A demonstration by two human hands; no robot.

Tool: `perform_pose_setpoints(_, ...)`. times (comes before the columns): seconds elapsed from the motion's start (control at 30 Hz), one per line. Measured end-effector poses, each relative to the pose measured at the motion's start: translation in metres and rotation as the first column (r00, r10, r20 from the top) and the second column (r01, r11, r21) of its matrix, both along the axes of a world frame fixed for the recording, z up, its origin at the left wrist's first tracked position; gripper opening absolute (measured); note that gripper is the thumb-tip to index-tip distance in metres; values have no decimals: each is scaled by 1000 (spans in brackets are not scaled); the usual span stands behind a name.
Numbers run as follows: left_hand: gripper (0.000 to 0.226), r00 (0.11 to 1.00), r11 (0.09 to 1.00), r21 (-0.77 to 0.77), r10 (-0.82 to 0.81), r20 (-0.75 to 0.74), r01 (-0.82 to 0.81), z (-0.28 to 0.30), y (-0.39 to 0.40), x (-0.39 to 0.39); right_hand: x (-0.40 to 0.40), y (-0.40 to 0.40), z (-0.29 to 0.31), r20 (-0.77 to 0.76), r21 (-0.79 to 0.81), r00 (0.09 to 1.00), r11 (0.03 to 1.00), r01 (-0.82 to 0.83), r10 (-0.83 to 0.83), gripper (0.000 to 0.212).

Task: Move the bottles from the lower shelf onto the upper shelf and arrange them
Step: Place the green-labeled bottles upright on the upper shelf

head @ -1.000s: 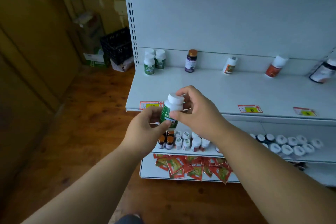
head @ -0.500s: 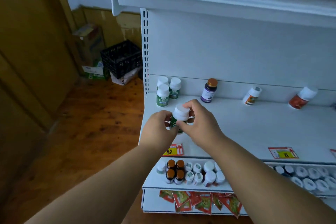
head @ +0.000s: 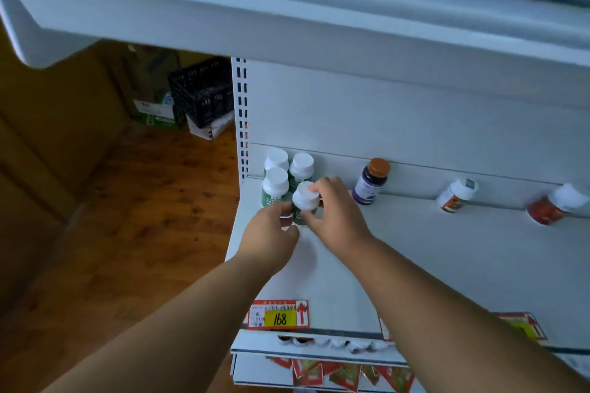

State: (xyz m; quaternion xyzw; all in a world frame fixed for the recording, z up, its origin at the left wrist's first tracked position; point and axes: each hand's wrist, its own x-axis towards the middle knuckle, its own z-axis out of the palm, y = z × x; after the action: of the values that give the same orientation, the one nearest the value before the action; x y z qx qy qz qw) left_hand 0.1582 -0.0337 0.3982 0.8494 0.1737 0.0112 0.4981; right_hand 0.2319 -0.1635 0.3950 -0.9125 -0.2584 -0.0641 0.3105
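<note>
Both my hands hold one green-labelled bottle with a white cap (head: 304, 198) at the back left of the upper shelf (head: 415, 265). My right hand (head: 332, 217) grips its cap and side, and my left hand (head: 271, 230) pinches its lower body. It stands right beside three matching green bottles (head: 276, 182) grouped in the corner. Whether its base touches the shelf is hidden by my fingers. The caps of several bottles on the lower shelf (head: 332, 343) peek out below the upper shelf's front edge.
Along the back wall stand a purple bottle with a brown cap (head: 372, 182), a small white-capped bottle (head: 456, 196) and a red bottle (head: 555, 206). A yellow price tag (head: 279, 316) marks the front edge. Another shelf (head: 287, 16) overhangs close above. A black crate (head: 201, 92) sits on the wooden floor.
Both hands carried the green bottle up and back, from in front of the shelf edge to the corner group. The view moved closer to the shelf.
</note>
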Motion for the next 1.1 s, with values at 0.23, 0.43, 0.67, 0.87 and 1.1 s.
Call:
perform_pose_setpoints(0.23, 41, 999, 999, 9, 49, -15, -49, -1, -3, 11, 19, 11, 1, 64, -29, 998, 1000, 1, 1, 42)
perform_pose_setpoints(0.43, 41, 999, 998, 50, 40, -10, -40, 0, -2, 6, 15, 12, 2, 55, -30, 998, 999, 22, -21, 48)
perform_pose_setpoints(0.67, 43, 998, 981, 189, -45, 46, 35, 9, 5, -20, -29, 2, 6, 64, -8, 994, 996, 89, -89, 56)
perform_pose_setpoints(0.87, 44, 978, 929, 364, -138, 159, 72, 24, 9, -69, -95, -12, 20, 20, 67, 992, 990, 121, -123, 50)
perform_pose_setpoints(1.1, 44, 976, 908, 417, -127, 175, 44, 24, -8, -152, -172, -31, 19, -13, 154, 998, 986, 66, -64, 43)
